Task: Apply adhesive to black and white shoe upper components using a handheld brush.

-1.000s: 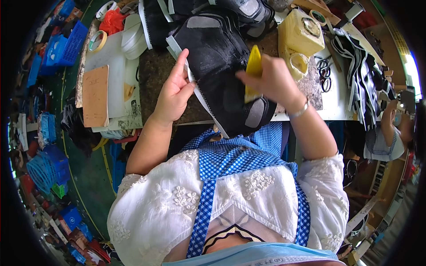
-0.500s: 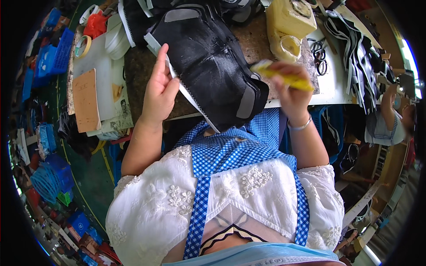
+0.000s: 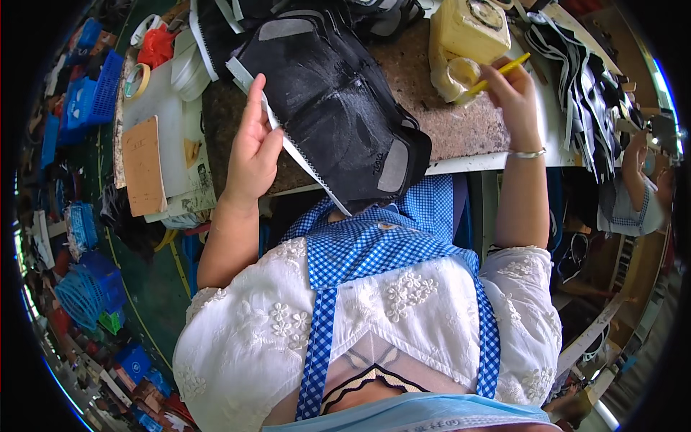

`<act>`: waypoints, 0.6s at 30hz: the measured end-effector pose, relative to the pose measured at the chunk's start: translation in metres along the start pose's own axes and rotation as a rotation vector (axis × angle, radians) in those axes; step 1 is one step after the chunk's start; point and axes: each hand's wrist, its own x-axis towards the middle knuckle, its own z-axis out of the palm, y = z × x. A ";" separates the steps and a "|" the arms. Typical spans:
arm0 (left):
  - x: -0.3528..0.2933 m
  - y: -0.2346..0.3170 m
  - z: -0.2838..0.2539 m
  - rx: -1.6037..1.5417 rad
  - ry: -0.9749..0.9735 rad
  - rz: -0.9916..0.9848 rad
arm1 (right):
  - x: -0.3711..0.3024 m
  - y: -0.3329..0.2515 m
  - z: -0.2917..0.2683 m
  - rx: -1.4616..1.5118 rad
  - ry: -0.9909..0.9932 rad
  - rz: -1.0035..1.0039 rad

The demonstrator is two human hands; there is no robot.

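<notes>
A stack of black, shaped fabric pieces [image 3: 327, 119] with grey patches lies at the near edge of the worktable. My left hand [image 3: 253, 160] grips the white zigzag-edged strip [image 3: 306, 162] along its left side, thumb on top and forefinger stretched along it. To the right, my right hand [image 3: 515, 101] is closed on a yellow brush [image 3: 512, 63], seen edge-on. Its lower end is at the open round mouth of a yellowish plastic glue pot [image 3: 471, 32]; whether it touches what is inside I cannot tell.
Left on the table are a brown notebook [image 3: 142, 165], a tape roll [image 3: 137, 81], white plastic tubs [image 3: 188, 72] and a red bag [image 3: 156, 47]. Black-and-white strips [image 3: 576, 93] hang over the right side. Another person's arm [image 3: 635, 158] shows at far right.
My right hand has carried the brush right and away from the black pieces to the glue pot's mouth. My left hand and the pieces have shifted slightly left.
</notes>
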 end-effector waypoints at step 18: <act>0.006 0.003 0.002 0.070 0.011 0.021 | -0.119 0.002 0.083 -0.048 -0.045 -0.393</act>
